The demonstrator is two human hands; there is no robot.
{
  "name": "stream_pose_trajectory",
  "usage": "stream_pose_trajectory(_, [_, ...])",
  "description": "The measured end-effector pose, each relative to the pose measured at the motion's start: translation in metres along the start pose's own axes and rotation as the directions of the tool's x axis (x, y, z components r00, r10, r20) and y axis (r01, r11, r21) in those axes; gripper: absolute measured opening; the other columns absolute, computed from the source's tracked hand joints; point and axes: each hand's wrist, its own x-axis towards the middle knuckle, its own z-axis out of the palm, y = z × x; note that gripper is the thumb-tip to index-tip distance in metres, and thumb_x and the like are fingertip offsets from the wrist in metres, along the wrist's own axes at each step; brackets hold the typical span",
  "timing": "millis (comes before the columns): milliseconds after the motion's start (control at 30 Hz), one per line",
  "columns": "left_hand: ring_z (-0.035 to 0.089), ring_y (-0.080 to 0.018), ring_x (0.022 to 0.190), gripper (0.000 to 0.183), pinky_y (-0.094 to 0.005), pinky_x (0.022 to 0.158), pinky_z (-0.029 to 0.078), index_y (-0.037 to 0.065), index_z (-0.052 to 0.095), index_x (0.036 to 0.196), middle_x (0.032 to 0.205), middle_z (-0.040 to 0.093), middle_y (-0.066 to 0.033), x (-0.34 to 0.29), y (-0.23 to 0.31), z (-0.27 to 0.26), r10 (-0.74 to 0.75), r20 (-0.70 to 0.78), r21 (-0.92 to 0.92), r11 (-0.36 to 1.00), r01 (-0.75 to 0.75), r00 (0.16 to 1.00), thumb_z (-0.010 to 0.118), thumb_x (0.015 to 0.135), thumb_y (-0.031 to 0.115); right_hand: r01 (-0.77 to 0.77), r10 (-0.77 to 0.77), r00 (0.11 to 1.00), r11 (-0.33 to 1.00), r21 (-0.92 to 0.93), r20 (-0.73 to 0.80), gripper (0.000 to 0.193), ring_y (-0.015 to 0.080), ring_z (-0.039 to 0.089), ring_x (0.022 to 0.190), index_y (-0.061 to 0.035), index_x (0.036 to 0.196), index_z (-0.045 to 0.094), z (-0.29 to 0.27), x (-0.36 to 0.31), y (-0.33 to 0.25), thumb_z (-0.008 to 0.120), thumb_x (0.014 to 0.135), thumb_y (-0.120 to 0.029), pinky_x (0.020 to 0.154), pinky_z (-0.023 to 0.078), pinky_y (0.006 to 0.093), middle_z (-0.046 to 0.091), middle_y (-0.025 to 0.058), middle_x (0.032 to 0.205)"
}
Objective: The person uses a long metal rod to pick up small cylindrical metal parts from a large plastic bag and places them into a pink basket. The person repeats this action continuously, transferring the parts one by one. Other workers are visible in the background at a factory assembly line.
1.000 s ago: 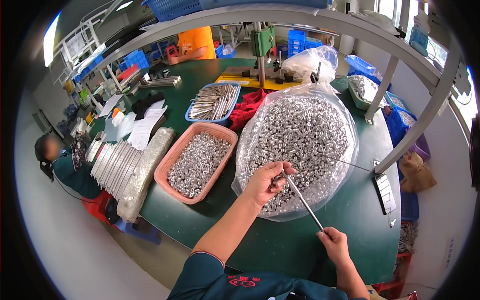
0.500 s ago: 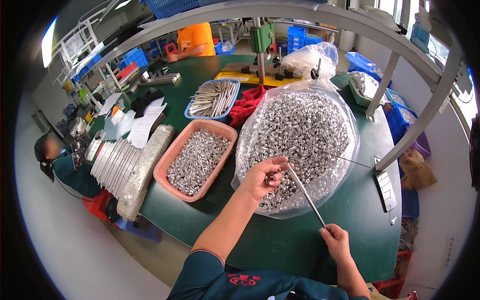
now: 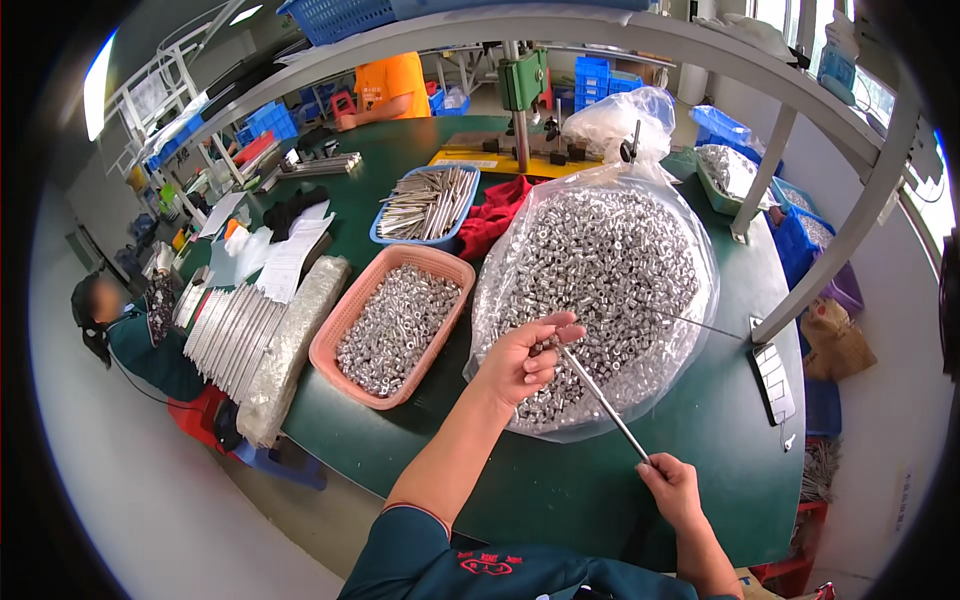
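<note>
My right hand [image 3: 672, 488] grips the lower end of a slim metal rod [image 3: 606, 404], which slants up and leftward over the near edge of a clear plastic bag. At the rod's upper tip is my left hand [image 3: 522, 364], its lower fingers curled around a few small metal collars that show only in part. The thumb and forefinger reach out beside the tip; whether a collar sits on it I cannot tell. Beneath the rod, the wide-open plastic bag [image 3: 704, 262] holds a heap of small silvery metal collars [image 3: 610, 250].
Left of the bag stands a pink basket [image 3: 330, 335] of similar metal parts. Behind it is a blue basket [image 3: 378, 226] of short metal rods, beside a red cloth [image 3: 492, 215]. A grey frame [image 3: 815, 240] rises at the right. One person [image 3: 150, 340] sits left; another [image 3: 390, 88] stands beyond.
My left hand has closed its fingers more and shifted slightly at the rod's tip. The rod's tip has moved a little left and down, while my right hand keeps its hold.
</note>
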Motion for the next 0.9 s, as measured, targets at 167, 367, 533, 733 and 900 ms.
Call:
stream_pose_trajectory(167, [0.04,-0.0032,0.042,0.03,-0.0171,0.034,0.032,0.0,0.056,0.118,0.103,0.066,-0.0188,0.0,-0.002,0.002,-0.053,0.047,0.039,0.998,0.051,0.997,0.045,0.091,0.007,0.005,-0.005,1.0,1.0,-0.018,0.004,0.014,0.0059,0.044,0.057,0.0023,0.086,0.064,0.0,-0.001,-0.002,0.068,0.084,-0.011,0.052,0.037,0.0247,0.05,0.0002,0.058])
stream_pose_trajectory(367, [0.041,-0.0037,0.042,0.03,-0.0175,0.034,0.034,-0.001,0.056,0.118,0.1,0.067,-0.0183,0.002,-0.005,-0.001,-0.022,0.013,-0.006,1.0,0.022,1.0,0.045,0.09,0.005,0.016,-0.017,1.0,1.0,-0.027,-0.009,0.015,0.0062,0.044,0.056,0.0024,0.086,0.065,0.001,-0.001,-0.001,0.068,0.084,-0.012,0.051,0.037,0.0249,0.049,0.0006,0.058])
stream_pose_trajectory(533, [0.042,-0.0042,0.041,0.028,-0.0178,0.036,0.035,-0.001,0.056,0.118,0.102,0.067,-0.0178,0.0,-0.014,0.014,0.15,-0.122,0.246,0.962,-0.116,0.981,0.045,0.093,0.006,0.001,-0.002,1.0,0.999,-0.033,-0.022,0.015,0.0062,0.044,0.055,0.0026,0.085,0.065,0.002,-0.002,-0.001,0.068,0.084,-0.012,0.051,0.037,0.0249,0.049,0.0008,0.057])
stream_pose_trajectory(733, [0.04,-0.0042,0.042,0.025,-0.0178,0.037,0.036,-0.001,0.057,0.115,0.104,0.066,-0.0167,0.004,-0.024,0.003,0.05,0.083,-0.106,0.994,-0.041,0.995,0.044,0.098,0.014,0.015,-0.015,0.999,1.0,-0.003,-0.038,0.015,0.0063,0.044,0.055,0.0028,0.085,0.065,0.002,-0.001,0.001,0.067,0.085,-0.012,0.051,0.037,0.0252,0.049,0.001,0.057])
stream_pose_trajectory(900, [0.041,-0.0036,0.045,0.031,-0.0165,0.038,0.036,-0.001,0.057,0.117,0.11,0.063,-0.0197,0.004,-0.023,0.006,0.031,-0.008,0.1,0.995,-0.03,0.999,0.042,0.101,0.021,0.009,-0.01,0.999,1.0,-0.006,-0.053,0.016,0.0064,0.044,0.054,0.0027,0.085,0.065,0.003,0.001,0.001,0.067,0.085,-0.013,0.051,0.037,0.0254,0.049,0.0009,0.056])
